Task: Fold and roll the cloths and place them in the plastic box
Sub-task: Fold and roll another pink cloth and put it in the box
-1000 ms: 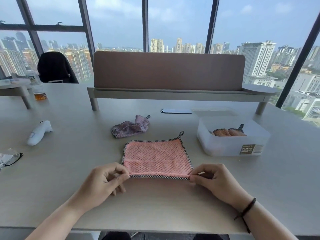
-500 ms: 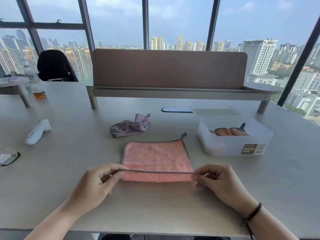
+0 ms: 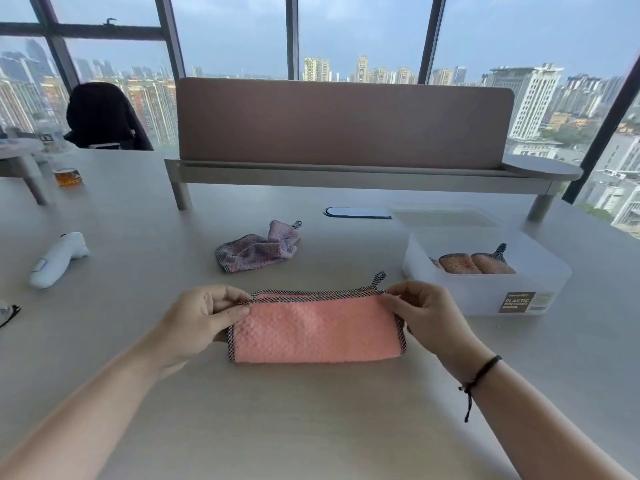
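Pink cloth laid folded in half on tabletop, far corners pinched by left hand and right hand, forearms angled inward. Bare tabletop seen in front. Plastic box placed near right hand, two rolled cloths held inside. Crumpled purple cloth left beyond.

A high-rise office: long desk with divider screen, windows over city towers.
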`<state>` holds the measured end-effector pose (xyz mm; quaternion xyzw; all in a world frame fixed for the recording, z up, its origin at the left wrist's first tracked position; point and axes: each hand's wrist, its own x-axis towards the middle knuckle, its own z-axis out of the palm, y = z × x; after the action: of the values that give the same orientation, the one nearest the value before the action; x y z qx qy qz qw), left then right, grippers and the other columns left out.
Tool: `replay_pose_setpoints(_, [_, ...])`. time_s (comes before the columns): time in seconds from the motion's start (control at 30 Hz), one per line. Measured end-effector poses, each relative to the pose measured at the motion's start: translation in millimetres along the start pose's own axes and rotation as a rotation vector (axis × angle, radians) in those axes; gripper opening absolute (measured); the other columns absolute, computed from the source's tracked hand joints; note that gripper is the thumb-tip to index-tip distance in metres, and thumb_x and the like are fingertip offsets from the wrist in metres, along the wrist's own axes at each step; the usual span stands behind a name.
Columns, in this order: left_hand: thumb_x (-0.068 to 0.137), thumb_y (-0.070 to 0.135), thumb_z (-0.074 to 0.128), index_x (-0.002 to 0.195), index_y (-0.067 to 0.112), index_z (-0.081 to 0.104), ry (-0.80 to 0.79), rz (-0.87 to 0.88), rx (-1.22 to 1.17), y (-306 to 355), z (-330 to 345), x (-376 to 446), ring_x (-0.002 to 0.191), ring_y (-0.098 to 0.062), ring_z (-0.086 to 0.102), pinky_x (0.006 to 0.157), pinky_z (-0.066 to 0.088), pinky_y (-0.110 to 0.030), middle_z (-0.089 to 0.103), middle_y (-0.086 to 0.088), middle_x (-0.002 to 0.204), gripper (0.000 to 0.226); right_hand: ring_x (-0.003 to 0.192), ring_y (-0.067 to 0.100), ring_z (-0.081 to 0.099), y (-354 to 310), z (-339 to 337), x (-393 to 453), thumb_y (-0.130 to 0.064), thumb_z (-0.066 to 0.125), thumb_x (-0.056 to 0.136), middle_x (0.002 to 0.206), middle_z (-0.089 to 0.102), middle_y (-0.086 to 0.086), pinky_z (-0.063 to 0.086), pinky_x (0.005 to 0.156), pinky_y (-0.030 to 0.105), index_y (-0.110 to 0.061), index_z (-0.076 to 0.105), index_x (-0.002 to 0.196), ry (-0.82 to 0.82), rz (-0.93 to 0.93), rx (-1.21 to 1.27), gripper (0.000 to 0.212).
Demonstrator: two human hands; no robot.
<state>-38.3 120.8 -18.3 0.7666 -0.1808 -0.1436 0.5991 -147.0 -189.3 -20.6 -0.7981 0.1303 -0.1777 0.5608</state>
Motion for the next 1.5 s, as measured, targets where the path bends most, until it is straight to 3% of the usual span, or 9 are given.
replay_pose_setpoints(0.2, [0.084, 0.004, 0.074, 0.087, 0.007, 0.072, 0.189, 0.009, 0.172, -4.6, 10.9, 40.1, 0.063, -0.003, 0.067, 0.06, 0.049, -0.011, 0.077, -0.006, 0.076, 0.004, 0.057, 0.007, 0.052, 8.4, 23.7, 43.8, -0.026, 0.071, 0.087, 0.068, 0.065, -0.005, 0.038, 0.052, 0.017, -0.017, 0.073, 0.084, 0.07, 0.022, -0.269, 0.01])
replay_pose_setpoints(0.47, [0.086, 0.026, 0.074, 0.078, 0.024, 0.072, 0.291, 0.052, 0.521, -22.6, 19.0, 62.8, 0.068, -0.011, 0.067, 0.06, 0.042, -0.024, 0.073, 0.005, 0.071, 0.009, 0.064, 0.002, 0.056, 22.9, 30.0, 58.8, -0.022, 0.068, 0.087, 0.068, 0.063, -0.011, 0.038, 0.053, 0.017, -0.016, 0.072, 0.08, 0.11, -0.01, -0.501, 0.01])
replay_pose_setpoints(0.73, [0.089, 0.027, 0.069, 0.077, 0.023, 0.066, 0.309, 0.081, 0.656, -18.5, 24.5, 60.9, 0.065, -0.017, 0.064, 0.058, 0.045, -0.029, 0.068, 0.001, 0.067, 0.013, 0.073, 0.016, 0.056, 27.2, 28.8, 60.3, -0.026, 0.062, 0.09, 0.076, 0.06, -0.005, 0.035, 0.056, 0.022, -0.017, 0.065, 0.084, 0.126, -0.018, -0.524, 0.011])
replay_pose_setpoints(0.97, [0.083, 0.021, 0.074, 0.074, 0.017, 0.066, 0.415, 0.215, 0.755, -17.5, 32.0, 56.2, 0.051, -0.005, 0.049, 0.054, 0.033, -0.026, 0.053, 0.01, 0.055, 0.013, 0.076, 0.017, 0.057, 25.7, 30.2, 59.4, -0.023, 0.066, 0.086, 0.074, 0.06, -0.006, 0.036, 0.065, 0.024, -0.016, 0.067, 0.082, 0.119, -0.029, -0.559, 0.008])
replay_pose_setpoints(1.1, [0.087, 0.031, 0.068, 0.089, 0.018, 0.065, 0.447, 0.187, 0.946, -11.3, 38.0, 49.3, 0.074, -0.03, 0.065, 0.06, 0.043, -0.031, 0.07, -0.004, 0.084, 0.013, 0.078, 0.017, 0.059, 21.9, 30.1, 57.6, -0.025, 0.069, 0.084, 0.072, 0.055, -0.012, 0.036, 0.06, 0.024, -0.018, 0.067, 0.087, 0.121, -0.021, -0.556, 0.007])
replay_pose_setpoints(1.23, [0.082, 0.036, 0.072, 0.101, 0.021, 0.067, 0.543, 0.329, 1.155, -2.8, 43.2, 39.1, 0.083, -0.031, 0.068, 0.059, 0.05, -0.037, 0.068, -0.001, 0.094, 0.025, 0.089, 0.024, 0.062, 9.2, 28.5, 40.8, -0.032, 0.063, 0.086, 0.097, 0.062, -0.002, 0.039, 0.061, 0.03, -0.02, 0.063, 0.104, 0.21, -0.163, -0.869, 0.021])
replay_pose_setpoints(1.37, [0.087, 0.033, 0.062, 0.109, 0.022, 0.07, 0.351, 0.576, 1.127, -1.4, 57.4, 33.5, 0.102, -0.025, 0.067, 0.087, 0.052, -0.039, 0.069, 0.002, 0.115, 0.026, 0.088, 0.025, 0.063, -15.4, 53.5, 20.5, -0.04, 0.062, 0.085, 0.099, 0.063, -0.002, 0.049, 0.067, 0.034, -0.022, 0.068, 0.096, 0.261, -0.501, -1.018, 0.022])
replay_pose_setpoints(1.43, [0.092, 0.04, 0.039, 0.131, 0.021, 0.059, 0.112, 0.484, 1.171, -0.7, 70.9, 31.6, 0.13, -0.024, 0.054, 0.108, 0.039, -0.042, 0.056, 0.0, 0.143, 0.048, 0.098, 0.023, 0.064, -20.5, 78.8, 13.0, -0.042, 0.053, 0.09, 0.106, 0.067, -0.005, 0.049, 0.082, 0.036, -0.026, 0.068, 0.102, 0.119, -0.535, -0.9, 0.026])
replay_pose_setpoints(1.5, [0.092, 0.051, 0.017, 0.153, 0.019, 0.028, -0.146, 0.282, 1.24, -2.1, 79.5, 32.7, 0.151, -0.019, 0.019, 0.122, 0.014, -0.042, 0.023, 0.001, 0.163, 0.07, 0.123, 0.018, 0.054, -17.0, 98.7, 7.7, -0.044, 0.04, 0.097, 0.126, 0.063, -0.008, 0.04, 0.101, 0.037, -0.029, 0.063, 0.118, -0.049, -0.472, -0.838, 0.034])
